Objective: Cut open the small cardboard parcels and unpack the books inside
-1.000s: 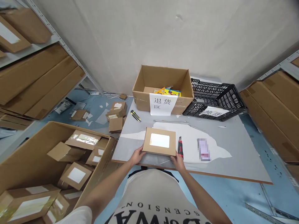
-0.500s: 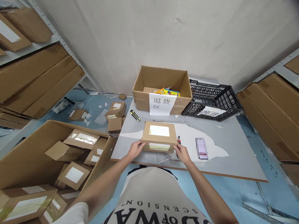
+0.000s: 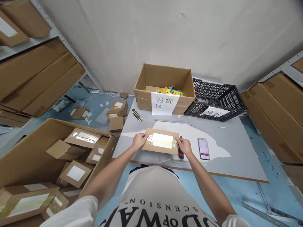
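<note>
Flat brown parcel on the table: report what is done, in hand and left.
Done: a few colourful items lie in the open labelled carton. In hand: left hand and right hand grip the flat brown cardboard parcel, still taped. Left: the red utility knife lies unused, and the big floor box holds more parcels.

Flat brown labelled parcel (image 3: 162, 140) tilted up on table edge.

Red knife (image 3: 181, 153) and phone (image 3: 204, 148) crowd the right.

Phone (image 3: 204, 148) face blurred, red knife (image 3: 181, 153) partly behind right hand (image 3: 185, 146), crate label (image 3: 215, 112) unreadable
</note>
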Demonstrator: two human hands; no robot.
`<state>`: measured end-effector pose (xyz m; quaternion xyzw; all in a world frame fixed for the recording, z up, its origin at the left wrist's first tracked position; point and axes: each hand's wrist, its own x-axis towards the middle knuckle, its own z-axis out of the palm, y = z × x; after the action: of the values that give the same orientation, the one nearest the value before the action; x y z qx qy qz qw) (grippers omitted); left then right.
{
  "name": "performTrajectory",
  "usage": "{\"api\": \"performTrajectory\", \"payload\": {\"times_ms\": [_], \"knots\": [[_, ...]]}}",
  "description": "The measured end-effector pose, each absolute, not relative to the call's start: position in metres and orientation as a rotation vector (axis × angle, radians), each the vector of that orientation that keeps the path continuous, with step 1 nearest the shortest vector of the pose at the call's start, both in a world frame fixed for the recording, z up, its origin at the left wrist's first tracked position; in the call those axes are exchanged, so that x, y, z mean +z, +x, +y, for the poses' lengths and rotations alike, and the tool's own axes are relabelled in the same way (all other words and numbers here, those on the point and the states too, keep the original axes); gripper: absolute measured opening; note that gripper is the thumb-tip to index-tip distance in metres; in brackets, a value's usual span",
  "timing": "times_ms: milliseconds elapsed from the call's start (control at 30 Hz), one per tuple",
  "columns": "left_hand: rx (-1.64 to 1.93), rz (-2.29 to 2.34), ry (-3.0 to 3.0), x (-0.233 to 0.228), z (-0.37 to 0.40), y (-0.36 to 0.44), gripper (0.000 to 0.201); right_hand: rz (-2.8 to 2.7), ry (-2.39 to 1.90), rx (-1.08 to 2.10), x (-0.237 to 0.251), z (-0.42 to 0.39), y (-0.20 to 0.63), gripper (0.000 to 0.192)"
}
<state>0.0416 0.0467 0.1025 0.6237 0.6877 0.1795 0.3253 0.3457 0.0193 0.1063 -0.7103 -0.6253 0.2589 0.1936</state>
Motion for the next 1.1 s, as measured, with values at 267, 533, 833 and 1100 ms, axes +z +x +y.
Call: {"api": "performTrajectory", "payload": {"times_ms": [267, 533, 833, 1100], "knots": [[0.593, 1.596, 1.433, 0.079, 0.051, 0.038, 0.040, -1.619, -2.022, 0.843, 0.084, 0.033, 0.350, 0.056], [0.795, 1.515, 1.225, 0.058, 0.052, 0.042, 0.050, -1.484, -2.015, 0.915, 0.066, 0.038, 0.352, 0.058], [0.911, 1.453, 1.014, 0.042, 0.036, 0.030, 0.057, -1.207, -1.811, 1.021, 0.048, 0.010, 0.352, 0.058], [0.854, 1.302, 1.175, 0.013, -0.007, 0.017, 0.067, -1.417, -1.699, 1.063, 0.023, -0.046, 0.346, 0.067]]}}
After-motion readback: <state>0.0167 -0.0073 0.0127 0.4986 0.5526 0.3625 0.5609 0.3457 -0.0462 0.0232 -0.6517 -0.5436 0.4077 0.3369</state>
